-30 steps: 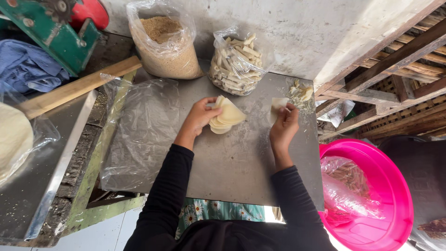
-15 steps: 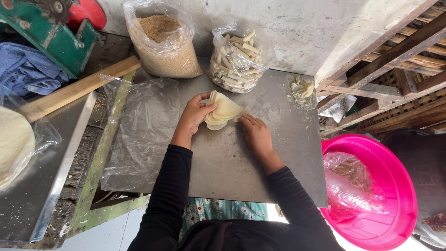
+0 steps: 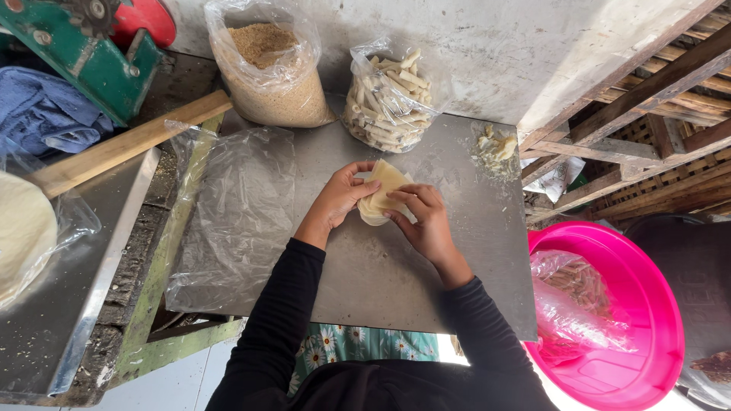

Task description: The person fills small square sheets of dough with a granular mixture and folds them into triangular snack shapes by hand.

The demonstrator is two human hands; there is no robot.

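Both hands meet over the middle of the grey metal worktop [image 3: 426, 297]. The left hand [image 3: 343, 199] holds a small stack of thin, pale wrappers [image 3: 384, 189] from the left side, with its fingers curled around the edge. The right hand [image 3: 426, 221] pinches the stack from the right, with the thumb under the top sheet. The stack sits just above the worktop, between the two hands.

To do this well, I think the top sheet should be lifted slowly at one corner so it does not tear, while the other hand keeps the rest still.

At the back stands a clear bag of brown crumbs [image 3: 266, 72]. Next to it is a clear bag of pale rolled sticks [image 3: 390, 99]. A little heap of scraps [image 3: 495, 146] lies near the right corner. A flat, see-through plastic sheet [image 3: 236, 213] lies on the left. A pink tub [image 3: 640, 304] sits low on the right, with a plastic bag inside it; what is in that bag is hard to tell.
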